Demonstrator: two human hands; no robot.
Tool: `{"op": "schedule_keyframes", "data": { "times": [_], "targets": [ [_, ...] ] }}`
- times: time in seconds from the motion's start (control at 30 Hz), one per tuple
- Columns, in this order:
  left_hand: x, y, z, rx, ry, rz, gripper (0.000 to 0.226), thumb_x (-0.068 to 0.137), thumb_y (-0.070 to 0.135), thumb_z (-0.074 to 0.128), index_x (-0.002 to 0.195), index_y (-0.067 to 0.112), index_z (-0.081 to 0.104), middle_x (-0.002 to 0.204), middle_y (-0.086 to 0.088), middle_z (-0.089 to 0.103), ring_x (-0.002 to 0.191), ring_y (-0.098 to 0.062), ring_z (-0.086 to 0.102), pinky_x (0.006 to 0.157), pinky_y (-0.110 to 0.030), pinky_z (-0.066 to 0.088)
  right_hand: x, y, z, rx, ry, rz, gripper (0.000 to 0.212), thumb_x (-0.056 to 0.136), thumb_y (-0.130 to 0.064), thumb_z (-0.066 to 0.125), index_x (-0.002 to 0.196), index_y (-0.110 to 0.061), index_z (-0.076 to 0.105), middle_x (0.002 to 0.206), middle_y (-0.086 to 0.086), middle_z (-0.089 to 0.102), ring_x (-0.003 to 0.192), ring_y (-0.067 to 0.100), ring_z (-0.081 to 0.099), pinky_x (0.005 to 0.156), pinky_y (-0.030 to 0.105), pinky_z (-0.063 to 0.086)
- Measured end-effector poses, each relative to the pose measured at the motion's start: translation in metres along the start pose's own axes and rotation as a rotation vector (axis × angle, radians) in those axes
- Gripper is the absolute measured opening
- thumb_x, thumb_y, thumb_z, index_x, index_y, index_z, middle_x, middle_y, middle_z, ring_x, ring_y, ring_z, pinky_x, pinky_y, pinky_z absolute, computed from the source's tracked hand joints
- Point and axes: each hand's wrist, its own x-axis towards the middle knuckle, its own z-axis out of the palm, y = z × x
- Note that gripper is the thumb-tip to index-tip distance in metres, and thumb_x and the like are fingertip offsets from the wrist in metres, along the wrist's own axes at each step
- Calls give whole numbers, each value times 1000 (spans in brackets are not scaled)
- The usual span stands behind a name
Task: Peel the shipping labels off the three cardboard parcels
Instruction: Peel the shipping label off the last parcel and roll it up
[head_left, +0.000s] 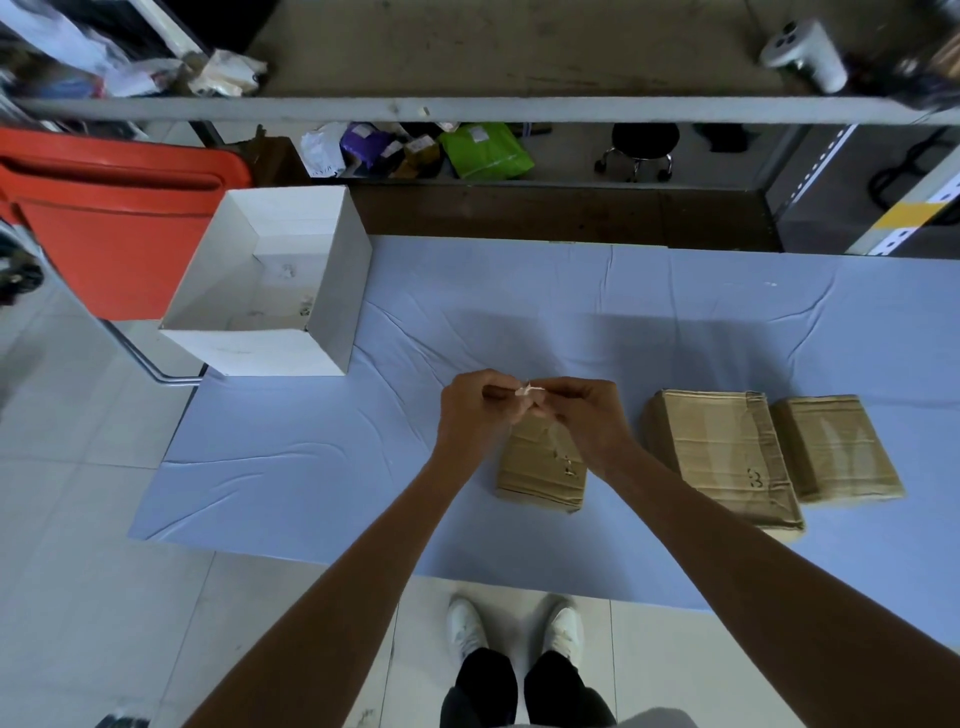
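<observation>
Both hands met above the pale blue cloth-covered counter (311, 467), near its middle. The left hand (470, 410) and the right hand (587, 421) had their fingers curled. Between their fingertips they pinched a small crumpled white scrap of label (524, 389), held in the air just over the far end of the small brown cardboard parcel (540, 467). That parcel lay flat on the cloth beneath the wrists, its far end hidden by the hands. A few tiny pale flecks showed on its top face, too small to make out.

To its right, apart from it, lay the larger brown cardboard parcel (722, 457), crossed by tape and bearing a dark handwritten mark towards its near end. The third brown cardboard parcel (836, 447) lay just beside the larger one on its right; whether the two touched could not be told.

At the counter's far left corner stood an open white cardboard box (332, 291), and beside that, further left, a red plastic bin (114, 228). Beyond the counter a bright green plastic mailer bag (488, 150) lay among other packets, near a black round stool (644, 140). A pair of white shoes (465, 623) stood on the tiled floor at the counter's near edge.
</observation>
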Motion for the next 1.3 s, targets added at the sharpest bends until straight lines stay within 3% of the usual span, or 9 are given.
{"op": "schedule_keyframes", "data": {
  "times": [0.23,0.4,0.53,0.6,0.77,0.97,1.07,1.2,1.3],
  "targets": [
    [1,4,-2,49,61,112,9,79,16,75,80,12,66,77,3,69,73,-6,65,66,-13,50,7,-9,-4,147,-180,131,16,90,4,57,98,6,71,96,23,73,92,28,72,84,25,57],
    [1,8,-5,87,40,207,8,78,10,75,78,7,67,74,0,68,68,-7,63,64,-12,47,3,-3,4,178,-124,152,15,86,1,64,81,-3,77,86,22,74,80,24,74,74,21,58],
    [3,8,-8,95,27,181,6,77,10,76,79,10,70,74,0,70,68,-4,64,65,-12,49,2,-5,5,259,-14,174,4,79,5,71,76,2,73,82,24,73,79,29,74,67,19,57],
    [2,3,-8,76,24,106,7,75,13,77,79,14,71,74,2,71,68,-3,65,67,-14,51,-1,-7,5,190,20,151,5,76,6,73,77,3,69,76,23,72,73,30,74,61,20,56],
    [-2,-2,-4,-57,49,-40,21,73,17,79,88,18,64,76,0,72,70,-9,69,68,-20,53,-4,-12,8,-51,-1,7,5,80,4,69,84,8,70,78,23,73,75,32,74,74,30,61],
    [-2,-4,-7,-109,41,-48,11,75,10,77,85,10,72,81,-10,73,80,-26,71,81,-46,58,-11,-17,14,-116,-43,-14,13,82,-7,72,88,5,73,83,18,75,79,27,74,78,28,59],
    [-5,-3,-7,-47,74,-2,12,75,16,78,85,12,72,77,-3,73,76,-17,71,75,-36,59,-11,-18,16,-154,-59,-52,15,83,-8,73,90,4,72,82,16,75,77,25,74,76,26,59],
    [0,5,-12,1,107,72,9,76,7,76,79,13,69,71,3,68,67,-8,65,66,-19,51,-9,-25,22,-151,-65,-95,10,82,-10,74,85,0,74,77,14,74,72,22,73,74,26,59],
    [1,12,-10,28,107,85,8,78,1,72,81,7,69,72,0,66,66,-8,61,68,-20,51,-8,-27,25,-175,-39,-120,7,84,-7,71,78,-7,73,66,8,71,61,16,70,66,23,57]
  ]
}}
